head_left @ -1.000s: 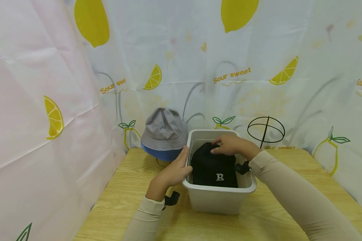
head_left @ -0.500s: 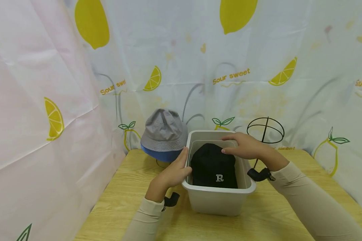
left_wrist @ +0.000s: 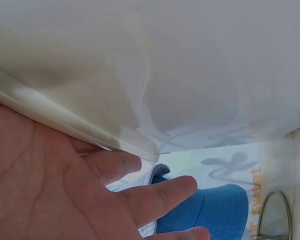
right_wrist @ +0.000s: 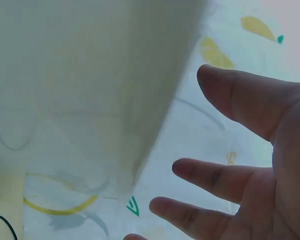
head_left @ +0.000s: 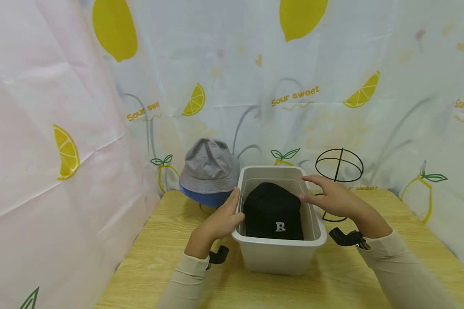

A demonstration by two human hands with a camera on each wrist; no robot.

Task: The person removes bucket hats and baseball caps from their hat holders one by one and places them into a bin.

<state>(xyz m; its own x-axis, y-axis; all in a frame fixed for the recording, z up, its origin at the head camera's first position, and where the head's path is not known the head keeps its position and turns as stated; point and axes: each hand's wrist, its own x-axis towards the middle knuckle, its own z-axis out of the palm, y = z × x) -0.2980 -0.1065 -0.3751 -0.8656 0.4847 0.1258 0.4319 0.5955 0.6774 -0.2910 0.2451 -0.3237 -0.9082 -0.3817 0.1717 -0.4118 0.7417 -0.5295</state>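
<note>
While left grip [head_left: 218, 221] clamps left rim of white bin [head_left: 274, 257], right grip [head_left: 338, 201] hangs spread beside right rim; black cap [head_left: 270, 208] sits inside, between tabletop [head_left: 158, 244] left and right edges.

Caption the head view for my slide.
Black cloth cap in a white rectangular plastic bin, left hand touching its rim.

So the surface [head_left: 151, 240] is a light, yellowish wood-grain top. There's an off-white bin [head_left: 276, 258] sitting right on it, a black wire stand [head_left: 338, 165] back to the right, plus another stand [head_left: 205, 211] back left, mostly hidden.
</note>
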